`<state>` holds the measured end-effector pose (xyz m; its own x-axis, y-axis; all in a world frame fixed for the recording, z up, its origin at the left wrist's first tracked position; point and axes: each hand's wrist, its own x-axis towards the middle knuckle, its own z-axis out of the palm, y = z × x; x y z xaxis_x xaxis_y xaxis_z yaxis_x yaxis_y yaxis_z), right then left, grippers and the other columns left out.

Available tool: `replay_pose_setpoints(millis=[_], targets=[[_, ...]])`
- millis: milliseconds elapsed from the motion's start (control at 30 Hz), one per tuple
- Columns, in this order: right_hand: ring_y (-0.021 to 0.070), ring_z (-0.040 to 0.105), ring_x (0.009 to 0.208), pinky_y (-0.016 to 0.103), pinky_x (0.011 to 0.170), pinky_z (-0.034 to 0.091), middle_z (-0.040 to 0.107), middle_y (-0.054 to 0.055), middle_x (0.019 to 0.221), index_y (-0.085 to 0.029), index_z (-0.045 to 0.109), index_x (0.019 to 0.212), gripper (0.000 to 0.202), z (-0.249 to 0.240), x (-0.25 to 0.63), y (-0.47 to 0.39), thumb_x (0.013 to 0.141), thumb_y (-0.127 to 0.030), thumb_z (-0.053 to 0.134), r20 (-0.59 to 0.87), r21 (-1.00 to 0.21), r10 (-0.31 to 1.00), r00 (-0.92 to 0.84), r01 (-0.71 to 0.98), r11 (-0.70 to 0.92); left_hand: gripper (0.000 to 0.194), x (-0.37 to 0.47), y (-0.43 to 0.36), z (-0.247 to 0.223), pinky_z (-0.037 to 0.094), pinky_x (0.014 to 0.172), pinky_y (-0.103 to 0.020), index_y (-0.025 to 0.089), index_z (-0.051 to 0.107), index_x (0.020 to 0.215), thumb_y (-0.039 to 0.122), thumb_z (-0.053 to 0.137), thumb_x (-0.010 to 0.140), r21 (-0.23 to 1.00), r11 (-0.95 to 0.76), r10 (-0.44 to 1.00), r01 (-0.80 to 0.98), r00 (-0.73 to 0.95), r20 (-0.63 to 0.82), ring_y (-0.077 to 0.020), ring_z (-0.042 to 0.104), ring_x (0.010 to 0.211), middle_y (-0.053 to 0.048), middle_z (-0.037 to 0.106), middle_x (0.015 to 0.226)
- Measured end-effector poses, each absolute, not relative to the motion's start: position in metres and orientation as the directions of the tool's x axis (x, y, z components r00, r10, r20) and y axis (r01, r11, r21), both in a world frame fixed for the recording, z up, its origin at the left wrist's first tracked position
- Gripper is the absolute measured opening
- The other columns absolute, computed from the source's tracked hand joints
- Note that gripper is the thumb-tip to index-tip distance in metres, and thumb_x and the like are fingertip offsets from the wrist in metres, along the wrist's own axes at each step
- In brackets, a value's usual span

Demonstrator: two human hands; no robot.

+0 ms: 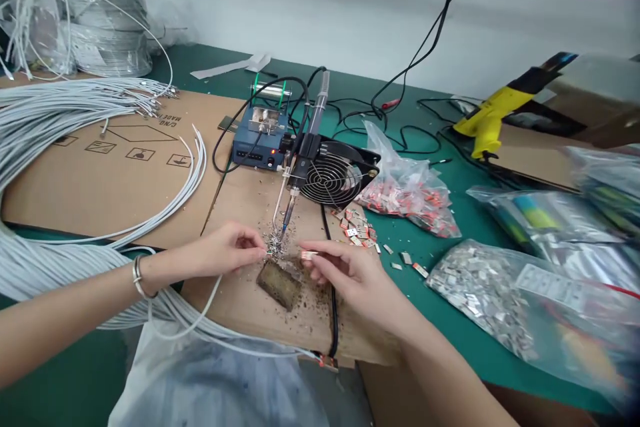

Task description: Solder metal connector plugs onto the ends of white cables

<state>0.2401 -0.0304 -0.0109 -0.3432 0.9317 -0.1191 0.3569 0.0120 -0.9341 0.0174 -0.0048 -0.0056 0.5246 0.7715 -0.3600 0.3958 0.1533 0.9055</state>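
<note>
My left hand (pixel 240 248) pinches the end of a grey-white cable (pixel 214 294), whose length drops below the fingers and curves back toward the bundle. Between thumb and fingers of my right hand (pixel 345 267) is a small orange-and-white connector (pixel 309 255). The two hands face each other, a short gap apart. Just beyond them, the tip of a soldering iron (pixel 290 207) points down from its stand over a heap of solder scraps (pixel 275 244). A dirty brown sponge (pixel 280 285) lies on the cardboard just below the hands.
A blue soldering station (pixel 257 140) and a black fan (pixel 333 177) stand behind. Loose connectors (pixel 355 227) and bags of small parts (pixel 480 294) lie to the right, with a yellow heat gun (pixel 493 114) behind. Cable bundles (pixel 60 127) cover the left; a black cord (pixel 333 320) crosses the cardboard.
</note>
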Motion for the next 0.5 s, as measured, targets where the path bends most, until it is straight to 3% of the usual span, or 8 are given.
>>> replay_pose_setpoints(millis=[100, 200, 500], targets=[[0.0121, 0.059, 0.055, 0.024, 0.051, 0.05, 0.063, 0.003, 0.069, -0.015, 0.058, 0.09, 0.023, -0.017, 0.222, -0.022, 0.073, -0.029, 0.064, -0.255, -0.966, 0.91, -0.327, 0.126, -0.226, 0.018, 0.022, 0.006, -0.004, 0.032, 0.035, -0.013, 0.011, 0.058, 0.077, 0.029, 0.055, 0.078, 0.885, 0.235, 0.739, 0.401, 0.518, -0.431, -0.0044, 0.04, 0.037, 0.006, 0.046, 0.047], [0.0098, 0.06, 0.053, 0.021, 0.052, 0.052, 0.064, 0.003, 0.066, -0.013, 0.059, 0.081, 0.026, -0.025, 0.215, -0.015, 0.067, -0.032, 0.072, -0.335, -0.934, 0.887, -0.317, -0.01, -0.357, 0.019, 0.025, 0.012, -0.005, 0.033, 0.034, -0.013, 0.01, 0.062, 0.085, 0.027, 0.058, 0.077, 0.872, 0.31, 0.723, 0.378, 0.502, -0.474, -0.0043, 0.041, 0.037, 0.005, 0.049, 0.049], [0.0103, 0.063, 0.054, 0.02, 0.054, 0.055, 0.068, 0.005, 0.069, -0.014, 0.063, 0.081, 0.027, -0.031, 0.215, -0.016, 0.067, -0.033, 0.075, -0.341, -0.916, 0.893, -0.293, -0.111, -0.386, 0.027, 0.022, 0.013, -0.013, 0.035, 0.034, -0.013, 0.011, 0.065, 0.092, 0.031, 0.06, 0.075, 0.871, 0.387, 0.69, 0.304, 0.531, -0.492, -0.0043, 0.044, 0.039, 0.002, 0.054, 0.058]])
